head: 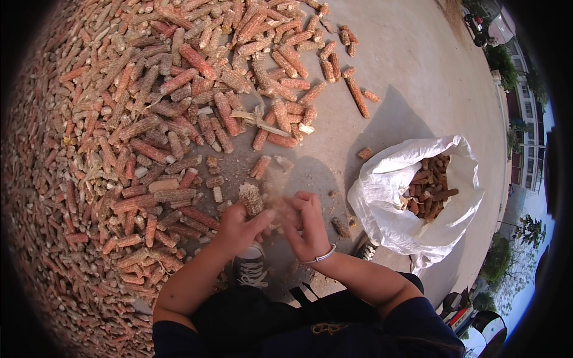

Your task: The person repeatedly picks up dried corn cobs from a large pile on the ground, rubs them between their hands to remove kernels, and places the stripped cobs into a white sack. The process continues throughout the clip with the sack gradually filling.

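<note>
My left hand point(244, 228) is closed around a stubby, pale corn cob point(251, 199), its rough end pointing up and away from me. Close beside it on the right, my right hand point(306, 223) has its fingers curled, with a blurred reddish piece, perhaps a cob, at the fingertips. Whether that hand grips it cannot be told. Dust or chaff blurs the space between the hands. A large heap of reddish corn cobs point(152, 150) spreads over the left side and the top.
An open white woven sack point(380, 179) with cobs point(429, 188) inside stands at the right. Loose cobs point(357, 97) lie on the concrete ground point(416, 58). My sneakers point(252, 267) are below my hands. Farther right are parked vehicles, trees and a building point(528, 121).
</note>
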`<state>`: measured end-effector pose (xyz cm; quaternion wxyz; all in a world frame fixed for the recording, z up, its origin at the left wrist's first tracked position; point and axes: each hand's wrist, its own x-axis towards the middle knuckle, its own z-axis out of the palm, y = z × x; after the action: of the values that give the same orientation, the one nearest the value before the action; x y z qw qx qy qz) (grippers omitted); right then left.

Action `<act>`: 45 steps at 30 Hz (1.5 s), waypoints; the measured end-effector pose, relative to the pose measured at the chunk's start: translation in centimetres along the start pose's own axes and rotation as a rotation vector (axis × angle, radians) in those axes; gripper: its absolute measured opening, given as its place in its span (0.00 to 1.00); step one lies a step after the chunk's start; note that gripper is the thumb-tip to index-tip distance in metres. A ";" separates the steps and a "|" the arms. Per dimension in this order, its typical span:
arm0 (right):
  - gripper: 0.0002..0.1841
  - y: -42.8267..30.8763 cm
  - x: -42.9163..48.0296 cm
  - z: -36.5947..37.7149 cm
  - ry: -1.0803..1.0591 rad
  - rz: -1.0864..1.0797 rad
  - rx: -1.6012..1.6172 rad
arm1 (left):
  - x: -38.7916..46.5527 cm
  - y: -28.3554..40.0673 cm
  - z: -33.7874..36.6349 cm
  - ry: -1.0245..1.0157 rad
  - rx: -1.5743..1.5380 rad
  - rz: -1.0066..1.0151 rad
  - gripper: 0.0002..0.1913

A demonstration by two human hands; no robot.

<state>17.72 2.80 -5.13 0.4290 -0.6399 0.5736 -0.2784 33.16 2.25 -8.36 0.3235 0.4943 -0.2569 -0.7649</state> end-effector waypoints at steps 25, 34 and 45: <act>0.17 15.5 -4.0 -5.1 0.207 0.984 0.307 | 1.5 -4.3 -4.9 0.250 1.415 0.259 0.16; 0.30 17.9 -7.0 4.1 -0.047 0.822 0.482 | 1.2 -8.3 -2.9 0.097 0.933 -0.258 0.33; 0.37 10.5 -1.2 1.7 -0.488 1.145 1.212 | 1.9 -7.2 1.1 0.174 0.186 -0.352 0.37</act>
<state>13.74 4.63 -14.85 0.8809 0.0442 0.4523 -0.1321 29.82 5.67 -14.19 0.1589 0.6236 -0.2070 -0.7369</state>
